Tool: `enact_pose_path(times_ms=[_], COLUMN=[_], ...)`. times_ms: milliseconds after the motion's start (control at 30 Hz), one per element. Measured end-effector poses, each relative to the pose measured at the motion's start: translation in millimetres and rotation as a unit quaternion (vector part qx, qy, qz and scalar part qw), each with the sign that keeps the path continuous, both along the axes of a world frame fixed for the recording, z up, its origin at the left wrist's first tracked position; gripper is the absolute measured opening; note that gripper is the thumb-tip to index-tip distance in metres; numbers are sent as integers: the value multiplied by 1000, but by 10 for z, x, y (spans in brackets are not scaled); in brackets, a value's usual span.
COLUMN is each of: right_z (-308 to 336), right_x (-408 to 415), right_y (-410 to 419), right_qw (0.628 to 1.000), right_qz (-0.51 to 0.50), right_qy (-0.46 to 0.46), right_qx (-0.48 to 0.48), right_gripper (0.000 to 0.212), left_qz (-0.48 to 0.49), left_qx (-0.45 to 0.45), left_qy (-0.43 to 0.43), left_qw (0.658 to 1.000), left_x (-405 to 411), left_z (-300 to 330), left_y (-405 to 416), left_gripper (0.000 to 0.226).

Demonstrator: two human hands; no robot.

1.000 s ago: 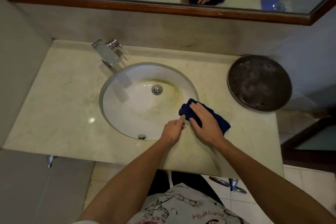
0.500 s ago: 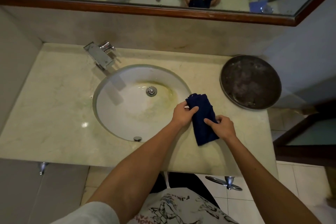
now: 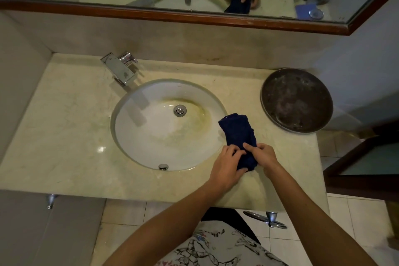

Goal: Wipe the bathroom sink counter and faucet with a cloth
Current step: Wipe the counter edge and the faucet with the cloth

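Cloth (image 3: 238,134), dark blue and folded into a long strip, lies on the marble counter (image 3: 64,127) just right of the sink basin (image 3: 151,136), right of the frame's centre. Both hands grip its near end: the left hand (image 3: 226,166) pinches it from the left with curled fingers, the right hand (image 3: 264,156) from the right, thumb on top. Its far end lies free beside the basin rim. A chrome faucet (image 3: 121,69) stands at upper left, a round dark tray (image 3: 296,100) at right.

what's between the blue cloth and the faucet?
Head view: the sink basin with its drain lies between the blue cloth and the faucet.
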State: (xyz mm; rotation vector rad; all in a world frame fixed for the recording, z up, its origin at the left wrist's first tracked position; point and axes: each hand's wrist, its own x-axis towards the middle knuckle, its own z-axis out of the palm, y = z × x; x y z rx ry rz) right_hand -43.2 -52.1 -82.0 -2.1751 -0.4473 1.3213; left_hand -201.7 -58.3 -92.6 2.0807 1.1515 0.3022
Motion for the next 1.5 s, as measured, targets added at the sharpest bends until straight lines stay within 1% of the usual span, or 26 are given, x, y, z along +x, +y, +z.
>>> enact_pose_path(times_ms=[33,100,167,233,300,367,467,533,600,667,733,800,833,900,1067,1100,1133,1167,1200,1233,1267,1300,1367,1400,1433,1500], right_z=[26,93,148,213,231,224,209,204,242,342,501,682,760,929,1269,1322,1376,1421,1471,1508,1543,1559,1592,1601,1621,1689], right_x=[1,4,10,10,30,63,111,118,93,46,-22,-91,-113,-150,-133,-135,-143,-154,-177,-201,-229,-259,-342,-385,-425,-478], right_y=[9,7,-38,-114,-199,-283,-351,-333,-260,-152,-31,100,169,294,533,572,604,633,655,677,692,706,725,734,734,715], right_qw=[1000,992,969,934,903,888,863,840,815,800,805,820,831,850,892,903,917,932,947,959,968,973,979,979,977,971], right_qz=[14,64,121,181,254,311,395,437,455,454,438,419,409,387,310,288,261,225,184,137,94,58,5,-19,-41,-76], right_qy=[-20,-108,-206,-262,-271,-252,-246,-265,-301,-317,-311,-301,-286,-251,-200,-182,-162,-136,-112,-90,-74,-60,-34,-21,-11,-10], right_qx=[-7,-7,66,161,217,228,197,180,198,230,250,248,248,254,261,260,255,250,240,230,221,214,202,203,209,227], right_gripper=[33,46,53,40,25,34,52,54,41,24,20,26,28,29,19,15,12,9,10,12,15,18,28,34,40,46], left_qz=[2,1,7,12,17,35,66,81,102,146,195,207,199,186,159,163,180,209,234,235,204,158,79,62,60,73], left_qx=[-13,-40,-70,-89,-100,-119,-175,-210,-227,-238,-250,-255,-251,-232,-206,-173,-114,-38,32,77,90,69,-16,-36,-35,-13], left_qy=[-6,-28,-45,-54,-64,-88,-122,-135,-148,-170,-218,-260,-266,-263,-221,-200,-178,-172,-189,-215,-232,-236,-191,-159,-133,-115], left_qw=[1000,999,996,994,993,988,975,965,957,945,923,908,909,918,940,951,961,962,953,945,947,956,978,985,989,991], left_x=[-6,-35,-67,-85,-89,-104,-144,-164,-165,-165,-183,-227,-256,-320,-389,-397,-417,-448,-480,-499,-508,-494,-410,-364,-327,-315], left_z=[-8,-31,-37,-33,-23,2,35,74,121,178,238,311,356,496,828,899,964,1016,1072,1119,1163,1204,1286,1302,1285,1249], left_y=[23,76,135,191,238,275,303,303,283,252,235,250,277,377,832,905,950,964,947,918,875,818,709,678,678,762], left_gripper=[52,50,46,40,32,25,20,18,16,13,9,21,29,35,32,34,34,33,30,26,24,28,55,68,72,60])
